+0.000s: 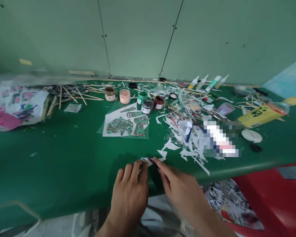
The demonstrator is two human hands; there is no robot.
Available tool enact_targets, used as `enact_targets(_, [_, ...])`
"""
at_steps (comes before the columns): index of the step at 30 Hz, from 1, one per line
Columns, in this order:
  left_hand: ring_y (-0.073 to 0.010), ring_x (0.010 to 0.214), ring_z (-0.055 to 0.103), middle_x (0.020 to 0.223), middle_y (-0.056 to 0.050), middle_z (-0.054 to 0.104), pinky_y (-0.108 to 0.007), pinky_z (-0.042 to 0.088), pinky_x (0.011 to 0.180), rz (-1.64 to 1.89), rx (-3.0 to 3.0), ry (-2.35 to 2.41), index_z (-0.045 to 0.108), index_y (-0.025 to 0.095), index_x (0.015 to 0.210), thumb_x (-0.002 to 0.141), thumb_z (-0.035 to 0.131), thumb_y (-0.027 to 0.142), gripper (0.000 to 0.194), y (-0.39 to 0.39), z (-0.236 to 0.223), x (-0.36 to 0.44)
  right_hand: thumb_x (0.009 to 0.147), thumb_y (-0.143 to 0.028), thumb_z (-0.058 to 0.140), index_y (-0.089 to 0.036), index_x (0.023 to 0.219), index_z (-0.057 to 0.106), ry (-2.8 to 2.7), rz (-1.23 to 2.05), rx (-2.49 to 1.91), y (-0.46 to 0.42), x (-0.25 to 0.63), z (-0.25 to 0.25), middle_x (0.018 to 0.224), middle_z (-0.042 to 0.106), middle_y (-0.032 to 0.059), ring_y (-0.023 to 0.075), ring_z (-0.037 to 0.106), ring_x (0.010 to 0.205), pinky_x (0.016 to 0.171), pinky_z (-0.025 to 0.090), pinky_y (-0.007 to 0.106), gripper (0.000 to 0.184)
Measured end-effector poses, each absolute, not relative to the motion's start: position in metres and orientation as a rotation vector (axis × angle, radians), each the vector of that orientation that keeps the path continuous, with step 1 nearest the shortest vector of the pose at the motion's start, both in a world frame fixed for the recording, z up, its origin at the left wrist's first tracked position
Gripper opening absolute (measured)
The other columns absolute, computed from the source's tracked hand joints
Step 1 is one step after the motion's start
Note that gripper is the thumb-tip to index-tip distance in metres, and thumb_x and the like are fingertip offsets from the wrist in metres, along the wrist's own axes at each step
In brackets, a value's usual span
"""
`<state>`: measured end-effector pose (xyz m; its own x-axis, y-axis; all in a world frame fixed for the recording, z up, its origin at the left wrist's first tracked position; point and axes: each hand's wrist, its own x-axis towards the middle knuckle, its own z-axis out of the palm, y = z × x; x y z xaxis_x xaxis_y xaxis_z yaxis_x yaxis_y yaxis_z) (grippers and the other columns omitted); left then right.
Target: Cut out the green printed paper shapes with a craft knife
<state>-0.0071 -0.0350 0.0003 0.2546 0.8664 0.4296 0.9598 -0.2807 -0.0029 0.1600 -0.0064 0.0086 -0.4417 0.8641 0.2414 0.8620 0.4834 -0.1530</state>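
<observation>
At the table's front edge, my left hand (130, 187) is closed with curled fingers around one end of a small white paper piece (147, 161). My right hand (180, 187) comes in from the other side in a pinch, its index fingertip touching the paper's dark, purplish edge. What the right fingers grip is hidden beneath them. Farther back lies a white sheet (115, 114) with several green and brown painted cutouts on it. White paper scraps (171, 144) spread out just right of the paper piece.
Open paint jars, among them a peach one (124, 96) and a grey one (147, 106), stand behind the sheet. Glue bottles (213, 83), a yellow-labelled container (261, 114) and wooden sticks crowd the right. A pink object (5, 120) sits far left. A red chair (261, 194) holds scraps below.
</observation>
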Motion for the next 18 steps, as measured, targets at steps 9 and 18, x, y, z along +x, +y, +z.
enact_targets(9, [-0.0207,0.083,0.055,0.104,-0.004,0.068,-0.037,0.04,0.073,-0.606,-2.278,-1.642,0.066,0.018,0.109,0.089,0.045,0.017,0.029,-0.027,-0.002,-0.012,0.077,-0.01,0.056,-0.022,0.135,0.055,-2.582,-0.171,-1.621,-0.012,0.144,0.01,0.078,0.073,0.0039,0.0143,0.062,0.046,0.039,0.044,0.023,0.058])
enact_targets(18, [-0.0205,0.082,0.057,0.105,-0.006,0.069,-0.037,0.042,0.072,-0.522,-2.266,-1.592,0.063,0.017,0.115,0.092,0.043,0.017,0.031,-0.028,-0.001,-0.011,0.077,-0.01,0.051,-0.022,0.131,0.06,-2.677,-0.223,-1.619,-0.035,0.18,0.022,0.081,0.075,0.0092,0.017,0.063,0.047,0.041,0.045,0.025,0.056])
